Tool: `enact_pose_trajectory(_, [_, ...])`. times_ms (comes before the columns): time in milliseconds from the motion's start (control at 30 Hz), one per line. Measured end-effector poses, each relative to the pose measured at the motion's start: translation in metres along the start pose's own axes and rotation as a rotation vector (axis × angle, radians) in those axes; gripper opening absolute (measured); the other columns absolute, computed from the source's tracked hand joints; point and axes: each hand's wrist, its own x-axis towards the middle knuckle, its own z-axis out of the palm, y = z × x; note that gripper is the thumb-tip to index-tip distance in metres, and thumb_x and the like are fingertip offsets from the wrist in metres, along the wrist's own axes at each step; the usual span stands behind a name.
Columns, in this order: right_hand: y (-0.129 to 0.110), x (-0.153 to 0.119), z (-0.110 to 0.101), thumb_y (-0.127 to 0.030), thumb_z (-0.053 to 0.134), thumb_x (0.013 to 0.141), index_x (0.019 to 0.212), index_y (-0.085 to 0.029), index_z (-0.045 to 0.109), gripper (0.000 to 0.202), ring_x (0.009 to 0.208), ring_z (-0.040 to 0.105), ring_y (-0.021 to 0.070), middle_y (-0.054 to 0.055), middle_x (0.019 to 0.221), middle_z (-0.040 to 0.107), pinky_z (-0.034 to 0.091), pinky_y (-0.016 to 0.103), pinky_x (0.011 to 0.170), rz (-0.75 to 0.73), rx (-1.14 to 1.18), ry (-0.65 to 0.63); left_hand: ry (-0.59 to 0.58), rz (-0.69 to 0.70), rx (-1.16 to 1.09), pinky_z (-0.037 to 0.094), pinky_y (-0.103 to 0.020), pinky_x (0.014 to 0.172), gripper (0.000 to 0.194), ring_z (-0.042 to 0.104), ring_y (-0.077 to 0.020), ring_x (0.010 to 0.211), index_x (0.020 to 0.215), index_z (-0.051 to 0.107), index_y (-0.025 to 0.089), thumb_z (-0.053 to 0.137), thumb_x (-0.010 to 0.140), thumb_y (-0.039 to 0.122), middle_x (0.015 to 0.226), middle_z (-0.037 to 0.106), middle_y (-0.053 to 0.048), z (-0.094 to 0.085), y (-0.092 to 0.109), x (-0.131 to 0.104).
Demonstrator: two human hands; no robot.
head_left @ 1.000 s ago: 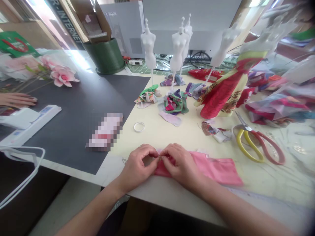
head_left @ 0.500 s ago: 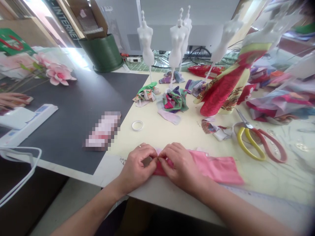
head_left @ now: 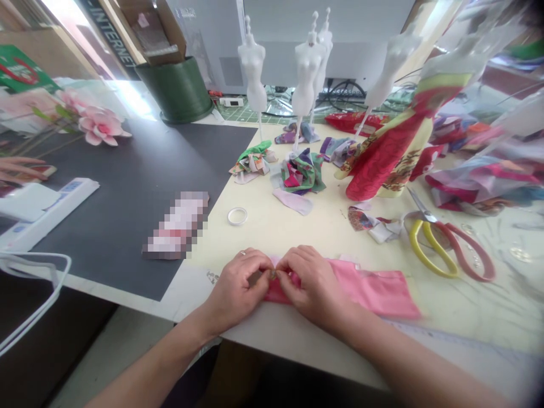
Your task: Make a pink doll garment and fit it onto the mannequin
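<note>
Both my hands meet near the table's front edge over a strip of pink fabric (head_left: 378,292). My left hand (head_left: 243,283), a ring on one finger, pinches the fabric's left end between thumb and index finger. Right beside it, thumb tip close to the other, my right hand (head_left: 312,286) pinches the same end. Whether something tiny sits between the fingertips is too small to make out. The fabric lies flat to the right, partly covered by my right hand. Beyond my hands rests a white ring-shaped roll (head_left: 237,216).
Scissors (head_left: 433,243) with yellow and red handles lie at right. Small white mannequins (head_left: 255,73) stand behind fabric scraps (head_left: 301,173); one wears a red and yellow dress (head_left: 389,147). At left are a power strip (head_left: 55,212), pink flowers (head_left: 102,126) and another person's hand (head_left: 23,170).
My hands stay almost in place, still pinching the pink fabric, with only a slight shift at the fingertips. The other person's hand at far left has moved slightly.
</note>
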Motion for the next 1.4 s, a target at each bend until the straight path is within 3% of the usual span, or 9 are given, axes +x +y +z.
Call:
enact_pose_trajectory(567, [-0.002, 0.000, -0.002, -0.011, 0.052, 0.080, 0.069, -0.018, 0.051, 0.013, 0.068, 0.050, 0.0155, 0.002, 0.068, 0.056, 0.039, 0.029, 0.066, 0.020, 0.052, 0.023, 0.022, -0.052, -0.068, 0.044, -0.025, 0.069, 0.011, 0.055, -0.0126, 0.074, 0.073, 0.055, 0.017, 0.051, 0.083, 0.013, 0.075, 0.058, -0.001, 0.001, 0.004, 0.001])
enact_pose_trajectory(767, [-0.001, 0.001, -0.003, -0.013, 0.050, 0.083, 0.070, -0.018, 0.052, 0.014, 0.069, 0.051, 0.0152, 0.002, 0.070, 0.058, 0.040, 0.030, 0.066, 0.026, 0.093, 0.065, 0.017, -0.068, -0.092, 0.045, -0.026, 0.074, 0.010, 0.056, -0.0136, 0.081, 0.084, 0.057, 0.017, 0.049, 0.083, 0.013, 0.083, 0.060, -0.002, -0.001, 0.005, 0.000])
enact_pose_trajectory(867, [0.001, 0.002, -0.005, -0.015, 0.051, 0.084, 0.073, -0.019, 0.054, 0.012, 0.070, 0.052, 0.0144, 0.001, 0.071, 0.059, 0.041, 0.029, 0.066, 0.083, 0.179, 0.092, 0.035, -0.127, -0.104, 0.046, -0.027, 0.077, 0.013, 0.057, -0.0147, 0.084, 0.093, 0.058, 0.018, 0.057, 0.080, 0.018, 0.088, 0.061, -0.002, -0.002, 0.007, 0.001])
enact_pose_trajectory(1000, [0.002, 0.002, -0.005, -0.019, 0.053, 0.084, 0.076, -0.021, 0.056, 0.009, 0.072, 0.054, 0.0146, 0.000, 0.074, 0.060, 0.043, 0.028, 0.066, 0.156, 0.264, 0.092, 0.039, -0.158, -0.170, 0.045, -0.027, 0.082, 0.005, 0.058, -0.0149, 0.088, 0.085, 0.060, 0.018, 0.056, 0.082, 0.020, 0.090, 0.063, -0.002, 0.000, 0.006, 0.002])
enact_pose_trajectory(1400, [-0.002, 0.002, -0.011, -0.020, 0.056, 0.079, 0.076, -0.020, 0.060, 0.005, 0.073, 0.060, 0.0145, 0.000, 0.076, 0.066, 0.046, 0.028, 0.068, 0.323, 0.428, 0.098, 0.146, -0.330, -0.391, 0.046, -0.022, 0.075, 0.012, 0.060, -0.0134, 0.080, 0.085, 0.064, 0.017, 0.061, 0.082, 0.028, 0.084, 0.067, 0.000, 0.014, 0.019, 0.004])
